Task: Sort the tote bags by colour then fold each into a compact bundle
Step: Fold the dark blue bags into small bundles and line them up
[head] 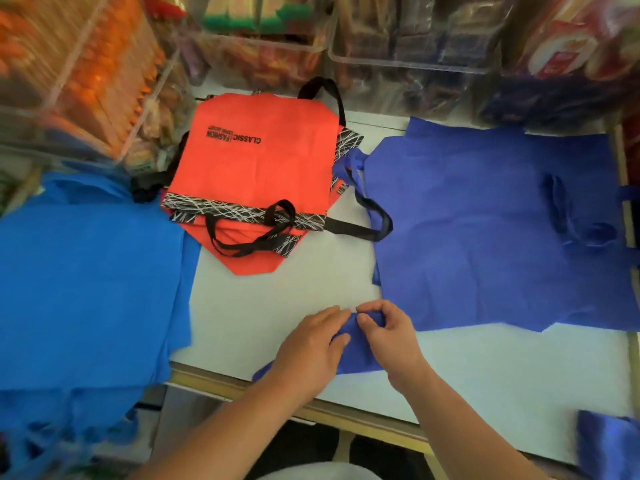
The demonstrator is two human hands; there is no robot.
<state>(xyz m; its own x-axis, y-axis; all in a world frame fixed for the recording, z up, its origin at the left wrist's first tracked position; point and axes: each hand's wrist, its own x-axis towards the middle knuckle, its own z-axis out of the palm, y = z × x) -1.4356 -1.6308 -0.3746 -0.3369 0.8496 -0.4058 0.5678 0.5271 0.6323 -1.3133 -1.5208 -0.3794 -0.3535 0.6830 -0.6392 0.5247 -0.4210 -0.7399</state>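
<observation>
At six o'clock on the desk [277,306], just inside the front edge: the indigo bundle [356,358], already narrowed to a short strip and worked where both arms reach without stretching. Held down by the left hand [308,348], laid over its near end with fingers fairly straight, seemingly to stop the springy fabric from unfolding. Pinched at the far end by the right hand [391,336], thumb and curled fingertips closed on a fold, most likely to tuck or roll the next turn. Hard to tell at this angle whether pinching cloth alone or a handle too.

Sorting apparently done, judging by three colour groups set well apart. At nine o'clock, the bright blue pile [86,278], draped over the left edge of the desk. At twelve o'clock, the orange stack [263,168], black handles splayed. At three o'clock, the indigo bags [485,237], spread flat on the right hand's side, handy for drawing the next one. Bare desk between the groups, probably left as folding room.

At five o'clock, by the lower right corner: another indigo piece [606,441], seemingly a finished fold parked beside its own colour. Beyond twelve o'clock, clear bins [398,64] of packaged goods.

Folding judged barely begun, with the orange and bright blue groups lying unfolded. Next turn needing firm pressure, to stop the bundle from loosening.
</observation>
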